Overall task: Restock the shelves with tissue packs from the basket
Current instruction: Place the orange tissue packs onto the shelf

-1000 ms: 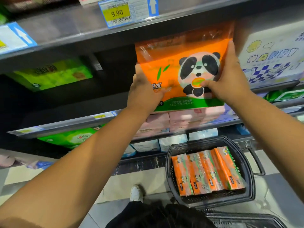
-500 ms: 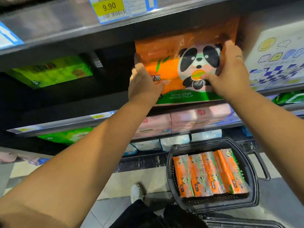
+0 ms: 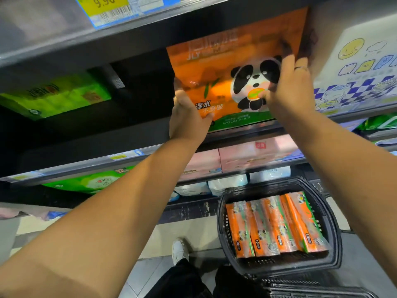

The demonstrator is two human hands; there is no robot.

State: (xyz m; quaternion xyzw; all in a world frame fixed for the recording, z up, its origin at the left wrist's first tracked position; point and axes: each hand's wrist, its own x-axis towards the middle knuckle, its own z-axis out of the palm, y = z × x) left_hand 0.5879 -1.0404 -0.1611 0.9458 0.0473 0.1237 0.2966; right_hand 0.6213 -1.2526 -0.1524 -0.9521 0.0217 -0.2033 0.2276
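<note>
The orange tissue pack (image 3: 225, 82) stood upright in the bay under a yellow price tag (image 3: 103, 5) reading 9.90. Its front carried the letters JLY, a drawn panda, Chinese characters and, on a green band at the foot, WOOD PULP. The left hand (image 3: 189, 119) clasped its lower left corner, thumb across the front. The right hand (image 3: 290, 93), a ring on one finger, held its right side with the thumb pressed beside the panda, so the hands were apart, one at each side. The pack's bottom edge met the shelf (image 3: 96, 165), though whether it rested fully there could not be told. Just to its right stood a white pack (image 3: 361, 67) printed with a smiley face and blue checks; to its left the bay was dark, with a green pack (image 3: 53, 95) farther along. Pink packs (image 3: 257, 153) filled the level below. Lower down, the black basket (image 3: 335, 233) held a row of orange packs (image 3: 275, 226) on edge, each marked 10, near a white shoe (image 3: 178, 249).
</note>
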